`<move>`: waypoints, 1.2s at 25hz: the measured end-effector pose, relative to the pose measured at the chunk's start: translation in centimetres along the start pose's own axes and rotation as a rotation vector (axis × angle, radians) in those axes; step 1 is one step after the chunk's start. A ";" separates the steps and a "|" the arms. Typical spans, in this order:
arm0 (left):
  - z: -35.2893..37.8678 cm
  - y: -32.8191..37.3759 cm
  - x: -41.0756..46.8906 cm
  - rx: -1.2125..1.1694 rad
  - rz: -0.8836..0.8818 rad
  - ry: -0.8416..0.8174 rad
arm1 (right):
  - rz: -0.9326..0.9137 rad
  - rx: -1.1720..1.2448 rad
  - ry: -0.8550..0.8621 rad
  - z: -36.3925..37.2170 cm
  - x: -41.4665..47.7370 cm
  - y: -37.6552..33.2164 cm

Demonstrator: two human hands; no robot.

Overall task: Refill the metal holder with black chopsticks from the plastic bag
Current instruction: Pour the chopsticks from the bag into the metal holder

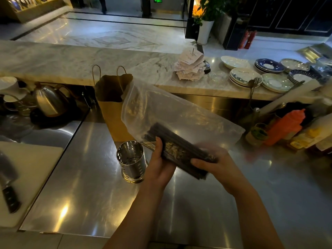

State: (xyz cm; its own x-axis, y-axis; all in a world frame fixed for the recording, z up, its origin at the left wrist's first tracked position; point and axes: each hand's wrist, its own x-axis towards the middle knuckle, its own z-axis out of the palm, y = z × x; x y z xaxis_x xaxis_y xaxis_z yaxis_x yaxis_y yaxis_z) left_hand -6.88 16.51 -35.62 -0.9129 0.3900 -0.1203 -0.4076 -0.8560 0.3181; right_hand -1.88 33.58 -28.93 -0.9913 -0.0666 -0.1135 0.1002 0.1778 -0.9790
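Observation:
A bundle of black chopsticks (177, 150) lies slanted above the steel counter, its far end still inside a clear plastic bag (179, 114). My left hand (159, 164) grips the bundle near its middle from the left. My right hand (213, 164) holds the near end, fingers curled over it. The perforated metal holder (131, 160) stands upright on the counter just left of my left hand; it looks empty.
A brown paper bag (113, 105) stands behind the holder. A kettle (48, 101) sits at left, a knife (9, 186) on a white board (36, 159). Stacked plates (244, 76), a receipt spike (190, 65) and sauce bottles (283, 128) are at right.

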 end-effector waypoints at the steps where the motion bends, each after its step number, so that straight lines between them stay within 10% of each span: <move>1: -0.1 -0.3 -0.1 0.040 0.012 0.014 | -0.012 -0.005 0.015 -0.5 -0.3 0.4; 11: -0.6 -2.8 -2.7 0.192 0.171 0.390 | -0.040 0.044 0.079 -4.6 -2.2 2.7; 30: -2.6 -0.8 -5.9 0.200 0.139 0.481 | -0.072 -0.189 0.171 -0.8 -3.4 -0.4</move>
State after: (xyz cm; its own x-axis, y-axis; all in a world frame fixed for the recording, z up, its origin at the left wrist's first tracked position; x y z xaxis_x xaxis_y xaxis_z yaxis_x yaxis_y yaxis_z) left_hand -1.25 13.99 -37.62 -0.8839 0.0379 -0.4661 -0.3129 -0.7886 0.5293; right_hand 1.42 34.53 -28.01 -0.9969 0.0785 0.0017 0.0268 0.3603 -0.9325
